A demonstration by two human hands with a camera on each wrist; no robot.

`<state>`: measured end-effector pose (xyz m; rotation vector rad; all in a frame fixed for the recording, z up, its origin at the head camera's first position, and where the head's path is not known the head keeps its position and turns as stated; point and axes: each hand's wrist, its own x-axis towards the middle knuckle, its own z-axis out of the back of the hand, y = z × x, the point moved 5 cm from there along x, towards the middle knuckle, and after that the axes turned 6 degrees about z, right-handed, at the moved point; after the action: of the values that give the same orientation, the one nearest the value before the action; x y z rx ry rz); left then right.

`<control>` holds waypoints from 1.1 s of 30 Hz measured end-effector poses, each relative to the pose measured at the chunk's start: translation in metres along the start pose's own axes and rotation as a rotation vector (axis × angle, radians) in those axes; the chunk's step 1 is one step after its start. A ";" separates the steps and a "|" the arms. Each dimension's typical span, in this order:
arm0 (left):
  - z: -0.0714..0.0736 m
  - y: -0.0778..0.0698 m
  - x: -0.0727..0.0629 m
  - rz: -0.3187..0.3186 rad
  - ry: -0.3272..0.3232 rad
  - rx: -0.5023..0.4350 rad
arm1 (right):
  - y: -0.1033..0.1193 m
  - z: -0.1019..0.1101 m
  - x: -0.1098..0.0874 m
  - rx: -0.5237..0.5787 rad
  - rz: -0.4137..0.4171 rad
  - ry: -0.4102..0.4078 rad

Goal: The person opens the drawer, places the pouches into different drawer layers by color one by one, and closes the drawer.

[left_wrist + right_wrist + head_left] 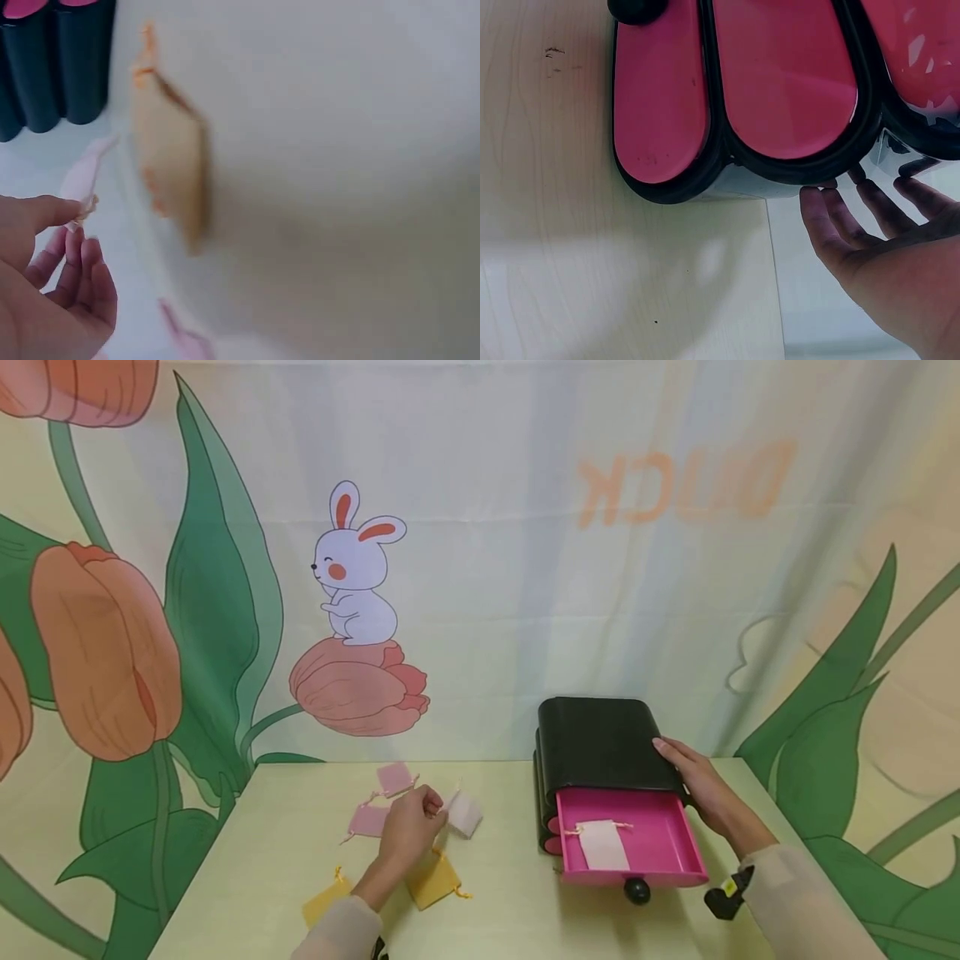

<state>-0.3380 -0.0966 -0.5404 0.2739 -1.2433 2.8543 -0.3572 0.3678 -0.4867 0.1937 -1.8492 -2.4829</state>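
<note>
My left hand (pixel 411 828) pinches a small white drawstring pouch (pixel 465 815) by its cord end. In the left wrist view the pouch (pixel 81 180) points away from the thumb and fingertips. My right hand (pixel 703 787) rests against the right side of a black drawer box (pixel 600 739), its extended fingers (pixel 840 214) touching the wall in the right wrist view. The top pink drawer (pixel 663 831) is pulled out, and another white pouch (pixel 602 846) lies in its left part.
Two pink pouches, one farther back (pixel 395 778) and one beside the left hand (pixel 367 821), lie on the table (pixel 510 893). Yellow pouches lie nearer, one right of the left wrist (pixel 433 883) and one left of it (pixel 326 902). A printed curtain (pixel 487 568) hangs behind.
</note>
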 end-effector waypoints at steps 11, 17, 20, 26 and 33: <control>0.038 -0.083 -0.002 -0.245 0.030 -0.213 | -0.003 -0.001 0.001 -0.002 -0.002 0.003; 0.051 -0.141 -0.017 -0.342 0.063 -0.259 | -0.002 0.001 0.002 -0.006 -0.002 -0.001; 0.050 -0.166 -0.025 -0.366 0.098 -0.265 | -0.002 0.000 0.003 -0.007 -0.001 0.001; 0.028 -0.208 -0.035 -0.416 0.204 -0.251 | -0.001 0.000 0.003 0.001 0.001 -0.001; -0.013 -0.233 -0.040 -0.434 0.305 -0.249 | 0.001 -0.001 0.001 0.011 0.007 -0.005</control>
<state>-0.2812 0.0748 -0.3867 0.0820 -1.2722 2.2515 -0.3579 0.3663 -0.4859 0.1809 -1.8627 -2.4715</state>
